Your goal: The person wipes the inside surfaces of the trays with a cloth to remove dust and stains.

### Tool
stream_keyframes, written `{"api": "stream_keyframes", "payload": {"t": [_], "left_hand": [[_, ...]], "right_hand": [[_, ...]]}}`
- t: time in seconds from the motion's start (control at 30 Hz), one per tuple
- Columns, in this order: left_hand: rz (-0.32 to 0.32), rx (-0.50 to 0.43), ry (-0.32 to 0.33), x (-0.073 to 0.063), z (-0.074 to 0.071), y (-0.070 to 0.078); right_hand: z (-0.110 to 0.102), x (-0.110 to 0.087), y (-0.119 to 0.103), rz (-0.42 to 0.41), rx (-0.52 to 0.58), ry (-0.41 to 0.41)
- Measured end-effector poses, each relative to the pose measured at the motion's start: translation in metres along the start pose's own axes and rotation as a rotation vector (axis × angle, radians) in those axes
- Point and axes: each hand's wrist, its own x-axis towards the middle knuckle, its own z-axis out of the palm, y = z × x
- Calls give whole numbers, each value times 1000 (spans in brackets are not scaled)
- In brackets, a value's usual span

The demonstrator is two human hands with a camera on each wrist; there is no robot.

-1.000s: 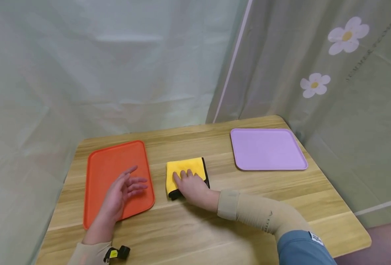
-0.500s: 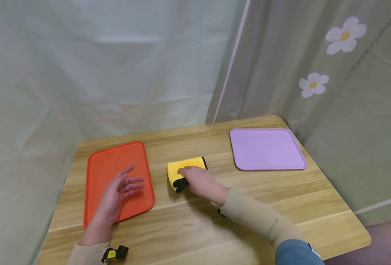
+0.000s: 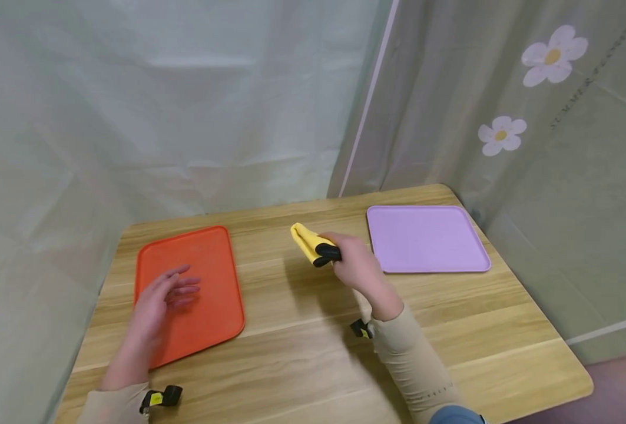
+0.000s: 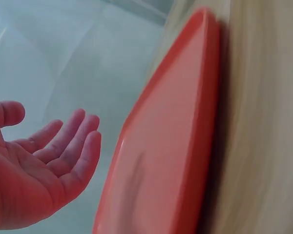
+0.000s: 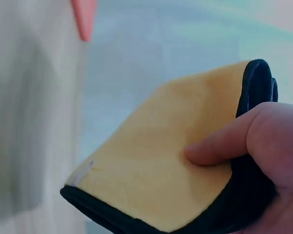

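A folded yellow cloth [image 3: 308, 242] with black edging is held above the table by my right hand [image 3: 363, 268]. In the right wrist view the thumb presses flat on the yellow face of the cloth [image 5: 156, 146]; the other fingers are hidden behind it. My left hand [image 3: 159, 300] hovers over the orange tray [image 3: 214, 312], its fingers loosely bent and holding nothing. The left wrist view shows that hand [image 4: 49, 165] apart from the raised rim of the tray [image 4: 200, 126].
A purple tray [image 3: 429, 238] lies at the back right of the wooden table [image 3: 286, 365], just beyond my right hand. Pale curtains [image 3: 212, 106] hang close behind the table and along its sides.
My right hand has gripped the cloth, lifted it off the table and carried it back and to the right. The left hand has shifted a little left.
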Motion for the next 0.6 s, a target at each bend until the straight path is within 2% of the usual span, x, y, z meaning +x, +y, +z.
{"api": "stream_keyframes", "payload": {"t": [0.07,0.13,0.2,0.3,0.47,0.6], "left_hand": [[10,39,35,2,-12,0],[-6,132,97,3,-23,-1],[-26,254,161,3,-36,-1],[-98,474,226,2,-54,-1],[-147,757,219,0,-81,1],[-203,844,232,0,-93,4]], "right_hand": [[-9,-1,3,-10,26,22],[-18,-2,6,-29,50,40],[-24,-4,9,-49,76,63],[-32,-6,12,-61,111,93],[-40,-8,18,-65,160,126],[-43,-8,21,-70,166,131]]}}
